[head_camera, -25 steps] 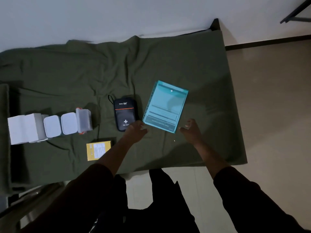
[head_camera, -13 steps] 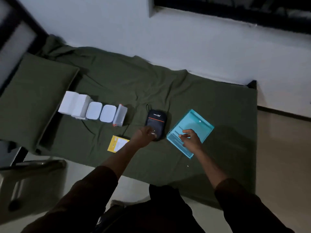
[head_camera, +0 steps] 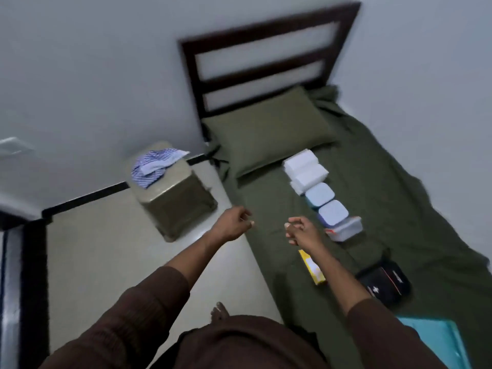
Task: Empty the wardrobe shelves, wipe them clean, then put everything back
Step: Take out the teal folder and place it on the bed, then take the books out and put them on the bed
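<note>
Brown-sleeved arms reach out, both hands empty: left hand [head_camera: 231, 225] loosely curled above the floor edge, right hand [head_camera: 300, 233] half-closed over the green bedsheet [head_camera: 399, 187]. Just beyond sit the white containers [head_camera: 319, 187] in a row, then yellow box [head_camera: 312, 267], black pouch [head_camera: 384, 284], teal folder [head_camera: 436, 339].

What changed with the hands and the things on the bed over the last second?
Both hands came off the items: the left hand left the black pouch, the right hand let go of the teal folder. Both now hang empty in the air, loosely curled, and the view has swung toward the head of the bed. The white boxes, the containers and the yellow box lie as before on the bed sheet.
</note>
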`<state>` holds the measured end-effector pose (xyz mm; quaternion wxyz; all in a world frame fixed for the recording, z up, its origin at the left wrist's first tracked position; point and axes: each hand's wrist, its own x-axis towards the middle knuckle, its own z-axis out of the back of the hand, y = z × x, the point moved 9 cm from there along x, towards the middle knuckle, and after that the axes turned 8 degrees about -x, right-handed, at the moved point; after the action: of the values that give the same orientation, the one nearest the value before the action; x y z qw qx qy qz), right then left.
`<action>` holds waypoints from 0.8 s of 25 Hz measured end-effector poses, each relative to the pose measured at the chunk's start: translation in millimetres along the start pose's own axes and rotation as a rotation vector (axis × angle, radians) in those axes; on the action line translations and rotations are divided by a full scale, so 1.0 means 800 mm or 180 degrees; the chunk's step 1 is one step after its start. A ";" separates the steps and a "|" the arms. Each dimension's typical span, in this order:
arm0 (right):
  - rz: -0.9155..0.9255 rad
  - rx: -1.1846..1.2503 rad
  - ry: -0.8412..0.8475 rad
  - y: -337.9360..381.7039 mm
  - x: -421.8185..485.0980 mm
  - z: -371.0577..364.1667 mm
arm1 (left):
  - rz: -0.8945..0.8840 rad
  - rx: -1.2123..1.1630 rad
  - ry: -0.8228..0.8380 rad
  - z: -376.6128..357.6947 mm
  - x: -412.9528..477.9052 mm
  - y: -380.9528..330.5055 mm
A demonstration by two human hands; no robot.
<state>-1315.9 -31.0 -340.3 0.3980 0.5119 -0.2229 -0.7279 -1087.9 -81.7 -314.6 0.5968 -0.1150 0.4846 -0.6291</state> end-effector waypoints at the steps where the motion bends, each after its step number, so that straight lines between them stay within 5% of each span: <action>1: 0.0085 -0.0058 0.0137 0.035 0.011 -0.043 | 0.0090 -0.0079 -0.0165 0.043 -0.008 0.032; 12: 0.0864 -0.0791 0.1785 0.305 0.077 -0.438 | 0.1361 -0.1470 -0.2030 0.345 -0.131 0.328; 20: 0.1305 -0.1273 0.2725 0.469 0.108 -0.659 | 0.2048 -0.2099 -0.3292 0.491 -0.224 0.452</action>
<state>-711.2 -276.3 -313.0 0.6782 0.6237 0.0079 -0.3885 -525.6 -47.2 -308.9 0.8420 -0.4262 0.3137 -0.1050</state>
